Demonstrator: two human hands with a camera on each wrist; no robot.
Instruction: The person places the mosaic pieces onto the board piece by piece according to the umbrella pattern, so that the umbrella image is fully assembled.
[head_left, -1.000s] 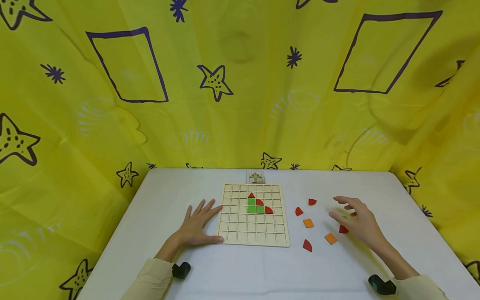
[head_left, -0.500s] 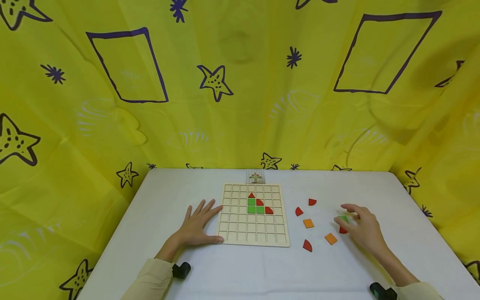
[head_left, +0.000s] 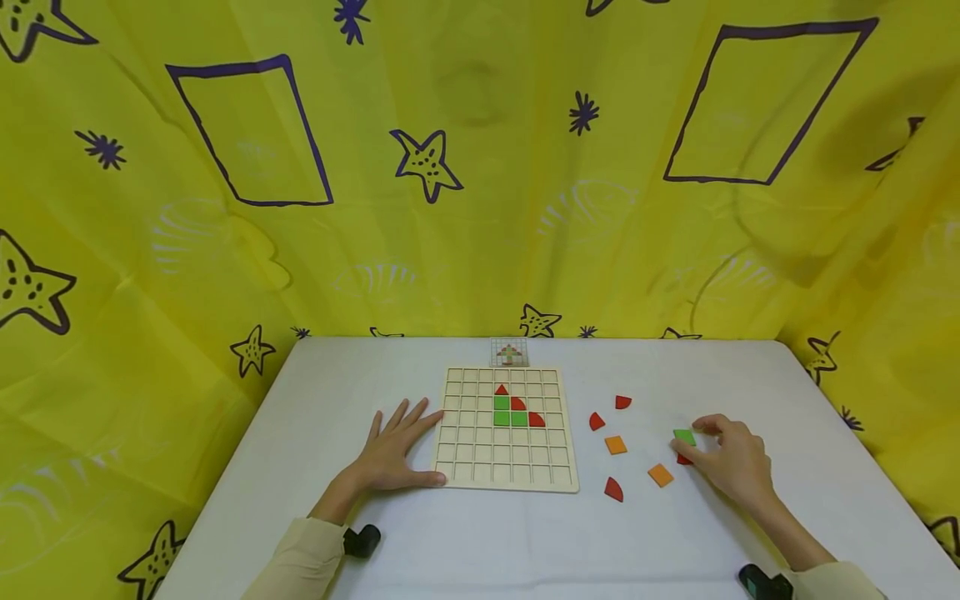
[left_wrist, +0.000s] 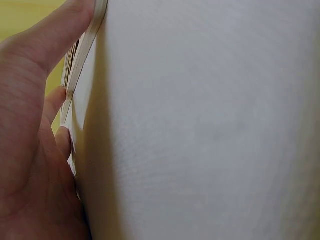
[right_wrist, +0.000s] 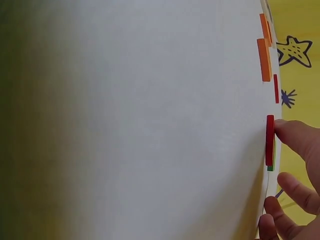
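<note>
My left hand lies with fingers spread on the table, its thumb and a fingertip at the left edge of a wooden grid board. The left wrist view shows the thumb against the board's side. To the right, my right hand is low over a green square tile, thumb at its near side and index fingertip at its far right corner. A red quarter-circle tile lies right beside the green one, partly hidden by the thumb in the head view.
Green squares, a red triangle and red quarter circles sit in the board. Between board and right hand lie orange squares and red quarter circles. A small pattern card lies behind the board.
My right hand has come down and slightly nearer, its thumb and index finger now around the green tile, which shows more fully. The left hand has stayed in place.
</note>
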